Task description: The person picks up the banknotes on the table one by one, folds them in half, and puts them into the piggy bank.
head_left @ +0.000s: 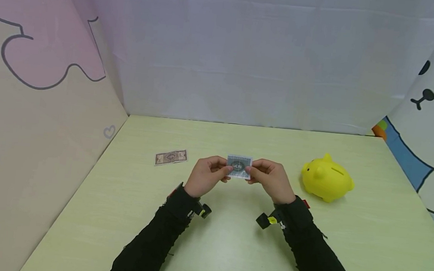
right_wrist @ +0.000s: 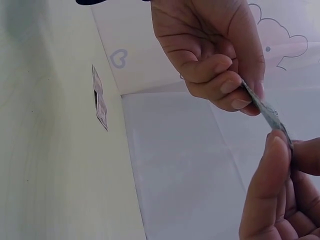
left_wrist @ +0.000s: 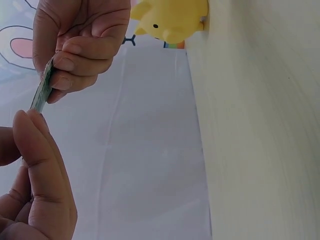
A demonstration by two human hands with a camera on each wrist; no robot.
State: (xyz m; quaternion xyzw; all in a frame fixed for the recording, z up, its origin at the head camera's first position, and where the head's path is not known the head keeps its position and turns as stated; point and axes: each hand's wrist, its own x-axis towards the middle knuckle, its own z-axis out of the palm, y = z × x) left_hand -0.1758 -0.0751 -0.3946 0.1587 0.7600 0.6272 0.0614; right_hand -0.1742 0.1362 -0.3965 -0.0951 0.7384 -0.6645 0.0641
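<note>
A small grey-green banknote (head_left: 239,162), apparently folded, is held up above the table between both hands. My left hand (head_left: 206,175) pinches its left edge between thumb and fingers. The opposite edge is pinched the same way by my right hand (head_left: 273,180). Both wrist views show the banknote (right_wrist: 270,116) nearly edge-on, raised off the tabletop. Left of the hands, a brownish banknote (head_left: 171,157) lies on the table, creased and slightly lifted in the right wrist view. A yellow piggy bank (head_left: 326,179) with a slot in its back stands right of my right hand.
The pale table (head_left: 230,248) reaches back to a white cloth wall (head_left: 254,65). Printed cartoon panels (head_left: 46,51) flank it on the left and right. Dark sleeves with wrist-worn cameras (head_left: 265,220) cover both forearms.
</note>
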